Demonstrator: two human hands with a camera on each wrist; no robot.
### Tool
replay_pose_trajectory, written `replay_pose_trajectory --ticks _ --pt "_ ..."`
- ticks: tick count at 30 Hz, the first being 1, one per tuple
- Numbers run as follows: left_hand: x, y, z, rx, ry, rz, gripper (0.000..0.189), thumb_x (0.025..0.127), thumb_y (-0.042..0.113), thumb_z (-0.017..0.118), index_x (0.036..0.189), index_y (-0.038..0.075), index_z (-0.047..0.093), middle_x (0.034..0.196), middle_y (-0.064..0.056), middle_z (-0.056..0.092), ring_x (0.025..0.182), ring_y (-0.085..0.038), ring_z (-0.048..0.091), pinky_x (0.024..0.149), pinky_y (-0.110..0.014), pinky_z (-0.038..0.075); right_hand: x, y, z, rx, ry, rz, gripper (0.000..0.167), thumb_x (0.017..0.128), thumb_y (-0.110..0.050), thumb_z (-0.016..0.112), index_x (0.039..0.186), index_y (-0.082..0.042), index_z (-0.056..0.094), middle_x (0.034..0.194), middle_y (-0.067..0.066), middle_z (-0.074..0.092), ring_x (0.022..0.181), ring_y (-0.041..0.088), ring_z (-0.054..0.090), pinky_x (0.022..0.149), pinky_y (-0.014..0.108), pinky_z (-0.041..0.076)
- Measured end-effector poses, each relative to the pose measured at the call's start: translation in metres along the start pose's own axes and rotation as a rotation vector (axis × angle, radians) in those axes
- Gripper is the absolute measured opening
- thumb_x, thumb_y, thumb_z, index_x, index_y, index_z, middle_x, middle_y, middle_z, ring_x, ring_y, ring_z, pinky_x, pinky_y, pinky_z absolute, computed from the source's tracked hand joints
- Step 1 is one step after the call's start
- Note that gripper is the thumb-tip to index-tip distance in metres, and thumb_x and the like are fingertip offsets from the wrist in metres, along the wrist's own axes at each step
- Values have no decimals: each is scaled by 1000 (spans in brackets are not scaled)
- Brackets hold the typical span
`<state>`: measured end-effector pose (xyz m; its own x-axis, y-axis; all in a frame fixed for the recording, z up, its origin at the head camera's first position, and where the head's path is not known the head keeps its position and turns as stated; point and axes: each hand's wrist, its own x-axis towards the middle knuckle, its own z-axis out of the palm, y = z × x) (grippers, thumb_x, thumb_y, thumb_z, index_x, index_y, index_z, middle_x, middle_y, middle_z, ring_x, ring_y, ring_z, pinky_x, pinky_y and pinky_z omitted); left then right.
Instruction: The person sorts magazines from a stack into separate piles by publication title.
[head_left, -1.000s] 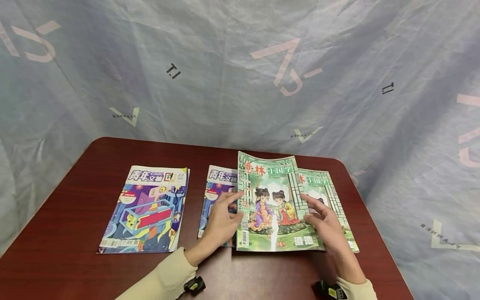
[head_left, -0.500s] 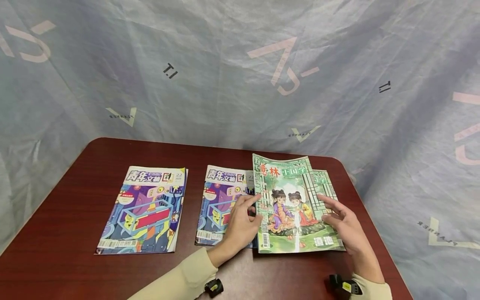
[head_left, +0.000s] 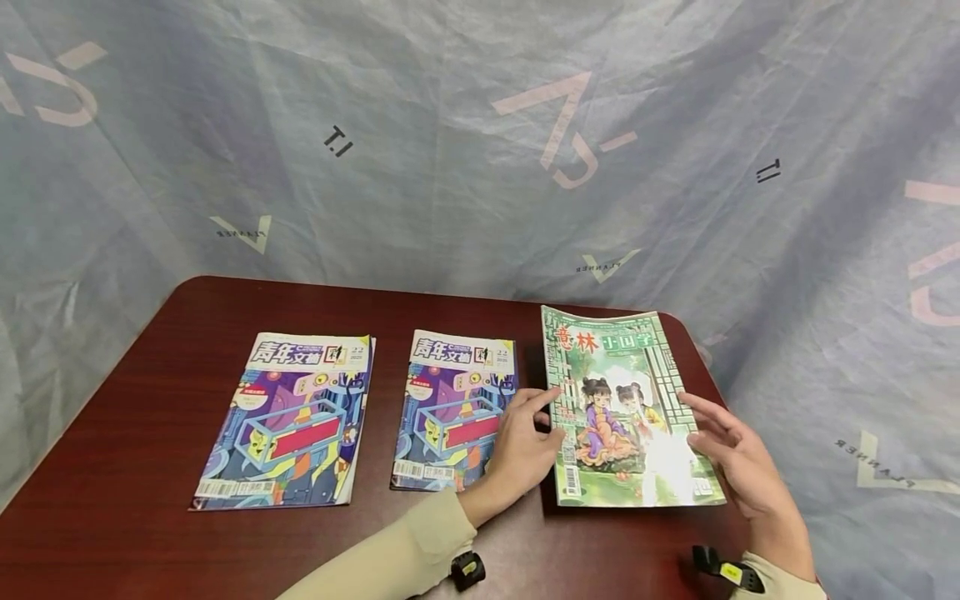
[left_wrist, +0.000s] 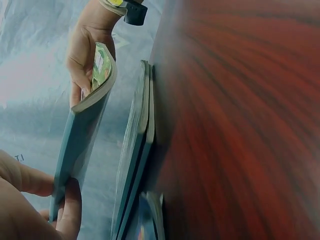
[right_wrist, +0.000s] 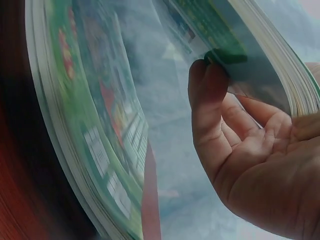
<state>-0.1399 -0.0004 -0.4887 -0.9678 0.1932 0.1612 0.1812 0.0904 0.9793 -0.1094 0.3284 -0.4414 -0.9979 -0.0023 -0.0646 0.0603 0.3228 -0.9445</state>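
Note:
Both hands hold a green magazine [head_left: 622, 417] with two cartoon children on its cover, raised off the table. My left hand [head_left: 525, 442] pinches its left edge, thumb on one face and fingers on the other, as the left wrist view shows. On the opposite edge my right hand [head_left: 742, 458] grips it the same way. Below it, in the left wrist view, lie stacked magazines [left_wrist: 135, 145] with a gap between. The right wrist view shows the green cover of a lower magazine [right_wrist: 105, 135]; from the head view the held one hides it.
A purple magazine [head_left: 450, 408] lies left of the held one, its lower right corner behind my left hand. Another purple magazine [head_left: 285, 425] is farther left. The dark red table [head_left: 150, 400] ends before a grey fabric backdrop [head_left: 420, 167].
Both hands have carried the green magazine to the right, off the middle purple magazine and over the green one at the right, which is now covered in the head view.

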Motion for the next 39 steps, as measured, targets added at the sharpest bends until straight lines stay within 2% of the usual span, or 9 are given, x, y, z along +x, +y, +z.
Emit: replay_pose_trajectory --ticks 5,9,12,16,20,26,31,37,39 --pt "4 0 13 17 9 8 56 95 -5 73 150 7 70 139 -10 65 100 -15 67 75 -22 58 -4 6 -12 39 28 15 59 111 -2 64 167 -15 52 144 -17 52 123 -2 55 77 24 54" --pt "8 -1 24 11 38 50 57 91 -5 73 147 4 72 134 -10 66 97 -11 67 73 -23 57 -6 10 -20 -10 58 17 59 112 -5 64 169 -18 50 144 -21 51 124 -4 49 74 24 46" --pt "11 -2 30 0 50 72 59 86 -6 74 144 1 73 132 -11 68 94 -10 67 74 -24 56 -5 13 -24 20 79 6 57 113 -6 62 168 -18 51 139 -24 59 118 -5 58 75 21 52" --pt "14 -1 35 -23 16 29 63 85 -8 74 146 2 71 135 -12 68 94 -15 71 76 -23 55 -3 17 -25 185 102 -6 55 113 -1 60 164 -21 58 126 -15 73 97 7 75 70 28 63" --pt "16 -3 36 -31 -22 -3 64 87 -9 75 149 4 70 138 -13 66 98 -21 72 73 -22 54 -1 20 -25 253 133 -2 54 112 2 59 159 -24 64 119 -11 77 88 12 77 65 30 64" --pt "19 -9 34 -32 -74 -30 60 93 -6 76 151 5 68 140 -15 65 100 -20 70 73 -24 52 0 21 -23 195 174 32 52 112 -3 63 160 -23 64 118 -16 76 86 9 75 64 29 62" --pt "22 -11 30 -80 -125 -88 57 99 -2 76 154 7 66 147 -15 62 108 -21 68 74 -27 52 4 22 -19 147 230 93 52 112 -7 66 161 -24 62 117 -21 73 86 6 72 65 27 60" --pt "24 -14 29 -112 -169 -154 58 102 7 76 158 9 62 159 -16 57 125 -30 68 78 -32 55 9 27 -16 149 242 102 52 112 -8 65 161 -23 62 118 -22 72 91 3 71 67 24 59" --pt "23 -15 29 -110 -183 -176 59 103 10 75 159 9 61 161 -18 56 132 -35 66 81 -35 57 10 31 -16 107 237 103 51 113 -10 65 163 -22 60 121 -25 69 100 -2 66 71 21 58"
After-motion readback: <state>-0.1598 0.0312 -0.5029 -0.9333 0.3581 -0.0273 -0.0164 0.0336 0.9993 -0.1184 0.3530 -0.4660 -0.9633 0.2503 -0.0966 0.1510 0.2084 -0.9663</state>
